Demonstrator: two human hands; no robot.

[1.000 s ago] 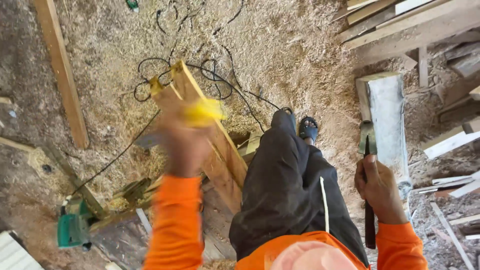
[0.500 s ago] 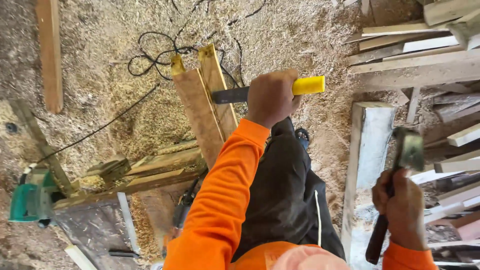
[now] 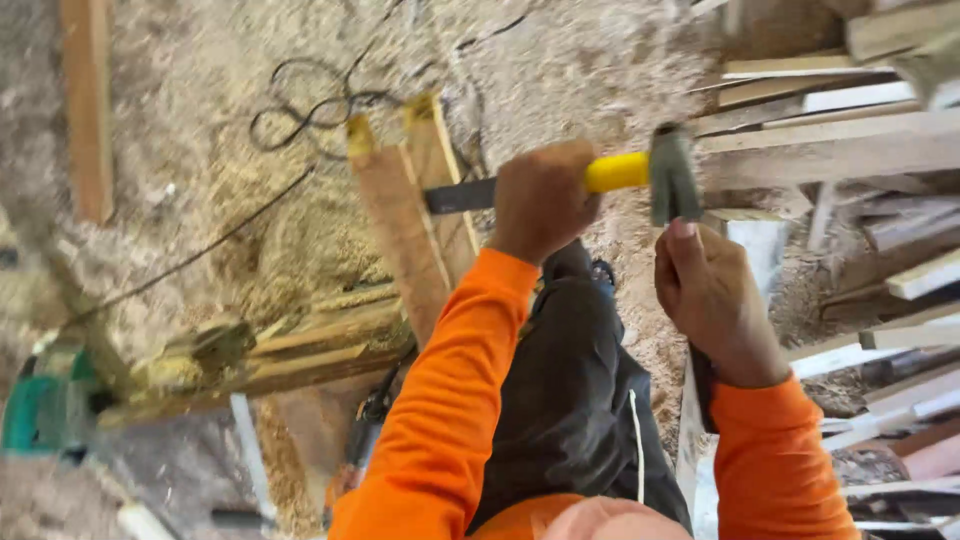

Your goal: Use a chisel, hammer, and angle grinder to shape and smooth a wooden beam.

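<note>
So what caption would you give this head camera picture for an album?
Left hand grips a yellow-handled flat steel chisel while right hand holds a grey metal hammer at its yellow end.

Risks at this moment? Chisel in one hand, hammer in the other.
1. The hammer head sits right at the chisel's yellow butt, close to the left hand; a glancing blow might hit that hand.
2. The black cable loops on the sawdust floor by the planks; it may snag a foot.
3. The view is motion-blurred, so aim may be poor.
</note>
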